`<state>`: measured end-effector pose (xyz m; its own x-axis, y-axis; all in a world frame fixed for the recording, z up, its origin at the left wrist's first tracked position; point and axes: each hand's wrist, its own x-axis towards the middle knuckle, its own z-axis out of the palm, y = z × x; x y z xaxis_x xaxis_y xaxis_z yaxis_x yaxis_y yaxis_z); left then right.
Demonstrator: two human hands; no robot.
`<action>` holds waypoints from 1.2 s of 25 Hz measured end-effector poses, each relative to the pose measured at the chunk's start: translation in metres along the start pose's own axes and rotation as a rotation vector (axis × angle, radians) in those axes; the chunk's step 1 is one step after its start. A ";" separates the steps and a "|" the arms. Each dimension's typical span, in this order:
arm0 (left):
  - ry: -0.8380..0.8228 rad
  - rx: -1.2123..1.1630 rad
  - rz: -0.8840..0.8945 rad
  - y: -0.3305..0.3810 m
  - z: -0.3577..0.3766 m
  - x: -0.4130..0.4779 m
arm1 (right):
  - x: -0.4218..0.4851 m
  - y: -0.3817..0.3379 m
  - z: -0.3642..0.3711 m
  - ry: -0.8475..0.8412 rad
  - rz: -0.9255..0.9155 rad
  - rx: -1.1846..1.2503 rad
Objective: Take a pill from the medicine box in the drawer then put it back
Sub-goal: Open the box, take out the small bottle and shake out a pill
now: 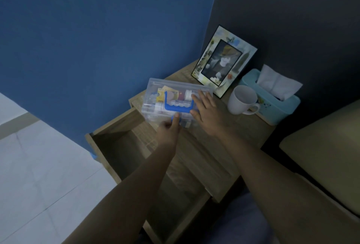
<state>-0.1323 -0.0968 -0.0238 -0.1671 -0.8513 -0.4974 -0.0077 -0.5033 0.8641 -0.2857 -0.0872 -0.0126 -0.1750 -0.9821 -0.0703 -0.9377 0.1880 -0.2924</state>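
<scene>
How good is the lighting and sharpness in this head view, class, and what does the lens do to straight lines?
Head view: dim and bluish, without glare; the medicine box and both hands, left and right, look soft; the mug is clearer; the wide lens bends the drawer edges.

**A bedroom corner at home**

This is a bedside spot in a dim bedroom. The right hand [207, 114] rests over a wooden nightstand [229, 146] tucked into a corner of blue and dark walls. Just beyond that hand stands a framed photo [224, 60]; to its right sit a white mug [241, 99] and a tissue box [272, 103]. Further right lies a bed's edge [321, 146]. Left of the left hand [169, 128], an open drawer [120, 146] hangs over pale floor tiles [39, 165].
</scene>
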 end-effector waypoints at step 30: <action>0.125 0.545 0.291 0.039 -0.066 0.013 | 0.016 0.002 -0.054 -0.047 -0.179 -0.254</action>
<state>-0.0699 -0.1370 -0.0011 -0.1214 -0.9695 -0.2130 -0.4862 -0.1289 0.8643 -0.3063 -0.1034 0.0368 0.0086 -0.9964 -0.0846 -0.9984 -0.0038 -0.0566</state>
